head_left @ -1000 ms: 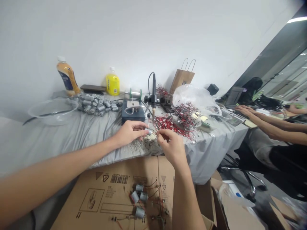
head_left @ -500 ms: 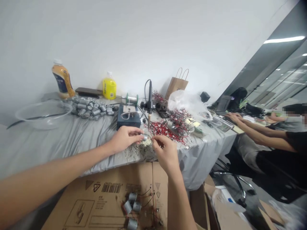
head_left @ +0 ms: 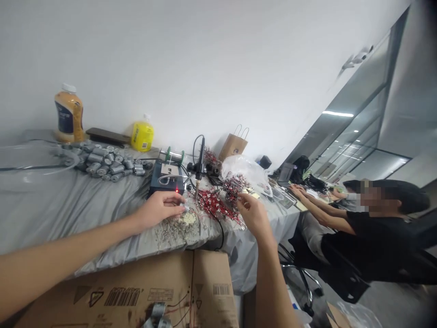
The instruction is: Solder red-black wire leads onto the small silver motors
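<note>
My left hand (head_left: 160,207) rests at the table's near edge, its fingertips shut on a small silver motor (head_left: 185,207), which they largely hide. Beneath it lies a pale heap of solder scraps and small parts (head_left: 175,230). My right hand (head_left: 254,214) is raised a little to the right, apart from the left, over a tangle of red-wired parts (head_left: 213,203). Its fingers are pinched, but I cannot tell whether they hold a thin wire. A soldering iron (head_left: 200,159) stands in its holder just behind the hands, next to a blue soldering station (head_left: 165,178).
Several silver motors (head_left: 102,162) lie piled on the grey cloth at the back left. A cardboard sheet (head_left: 136,291) with wired motors lies below the table edge. A plastic bag (head_left: 244,171) sits back right. A co-worker (head_left: 378,223) works at the right.
My right hand has moved away from the left hand, to the right. The view has tilted and swung, so the table sits further left and the co-worker shows more.
</note>
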`<action>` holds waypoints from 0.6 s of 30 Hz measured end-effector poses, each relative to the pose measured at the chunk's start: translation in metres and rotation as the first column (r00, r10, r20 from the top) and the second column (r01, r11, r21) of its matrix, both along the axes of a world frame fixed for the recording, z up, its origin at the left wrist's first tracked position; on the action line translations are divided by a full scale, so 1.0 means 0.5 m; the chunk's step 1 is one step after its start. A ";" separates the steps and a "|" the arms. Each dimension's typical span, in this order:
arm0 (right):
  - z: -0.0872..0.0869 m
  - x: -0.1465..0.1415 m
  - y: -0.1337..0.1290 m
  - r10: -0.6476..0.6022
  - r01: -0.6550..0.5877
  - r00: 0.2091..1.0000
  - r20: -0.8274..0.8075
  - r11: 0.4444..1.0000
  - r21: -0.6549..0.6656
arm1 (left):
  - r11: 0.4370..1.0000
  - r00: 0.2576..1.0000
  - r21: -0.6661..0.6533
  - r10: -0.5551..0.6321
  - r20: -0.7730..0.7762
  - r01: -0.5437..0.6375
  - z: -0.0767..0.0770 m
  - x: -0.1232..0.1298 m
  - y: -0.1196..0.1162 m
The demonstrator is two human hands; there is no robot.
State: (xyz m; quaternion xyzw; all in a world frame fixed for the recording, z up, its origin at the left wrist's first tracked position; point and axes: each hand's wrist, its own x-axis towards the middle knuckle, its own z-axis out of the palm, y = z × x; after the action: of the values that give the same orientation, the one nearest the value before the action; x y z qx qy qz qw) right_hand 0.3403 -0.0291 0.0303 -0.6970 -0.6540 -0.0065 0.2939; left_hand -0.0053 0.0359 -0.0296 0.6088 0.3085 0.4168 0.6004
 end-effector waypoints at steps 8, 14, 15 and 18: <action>0.106 0.093 0.098 -0.031 0.088 0.968 0.249 0.972 -0.219 | 0.999 0.999 0.006 0.032 -0.001 -0.032 -0.002 -0.003 0.012; 0.165 0.182 0.139 -0.184 0.302 0.925 0.333 0.887 -0.349 | 0.999 0.999 -0.021 0.042 0.001 -0.042 -0.005 0.001 0.016; 0.168 0.190 0.142 -0.190 0.315 0.924 0.333 0.871 -0.377 | 0.999 0.999 -0.023 0.042 0.002 -0.042 -0.005 0.002 0.016; 0.161 0.198 0.147 -0.155 0.289 0.940 0.305 0.837 -0.465 | 0.999 0.999 -0.023 0.044 0.007 -0.044 -0.002 0.003 0.016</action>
State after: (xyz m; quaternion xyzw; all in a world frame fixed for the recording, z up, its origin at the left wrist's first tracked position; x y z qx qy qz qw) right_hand 0.4394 0.0444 0.1110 -0.8141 -0.5791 0.0402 0.0127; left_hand -0.0037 0.0439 -0.0303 0.5934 0.3245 0.4286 0.5990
